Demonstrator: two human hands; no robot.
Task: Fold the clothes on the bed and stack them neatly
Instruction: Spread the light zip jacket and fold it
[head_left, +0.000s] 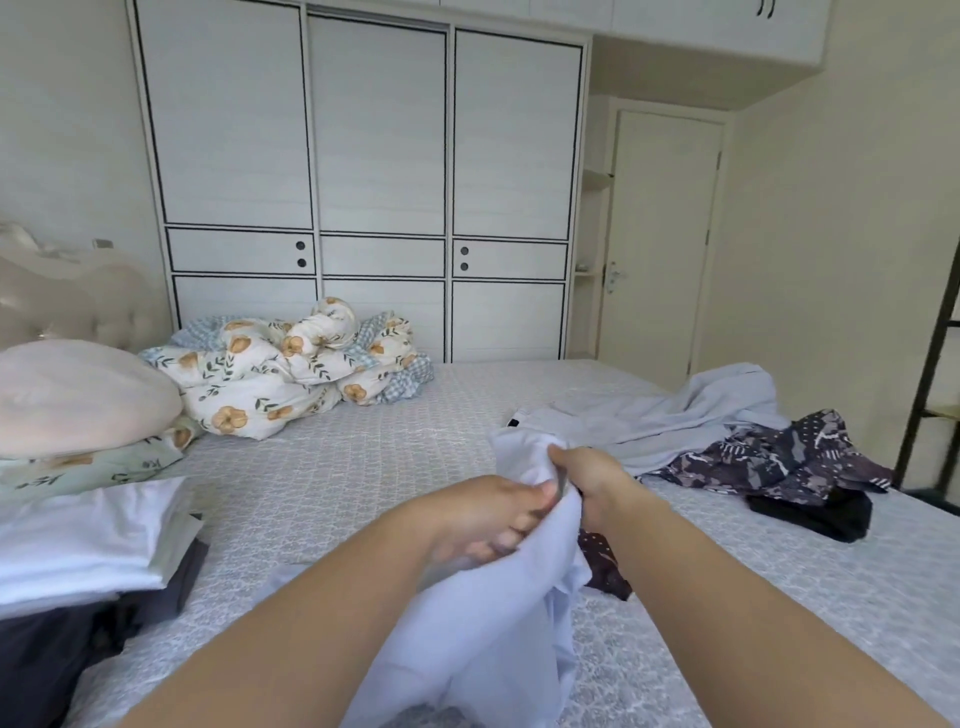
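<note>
Mid-frame: left hand (483, 519) and right hand (587, 478) pinching bunched pale garment (493, 634) above bed (363, 467). Step: finding edge. Next, likely: spread flat, fold, add to stack (88, 545), lower left.

The left hand's (483, 519) fingertips blur into the pale garment (498, 639), whose lower part runs off the near edge. That garment hides most of a dotted dark cloth (605, 564) beside the right hand (587, 480). At the left, the folded stack (78, 551) and the dark clothes (47, 660) under it are cut by the edge. The black item (815, 512) at the right lies partly beneath a patterned garment (779, 457).
</note>
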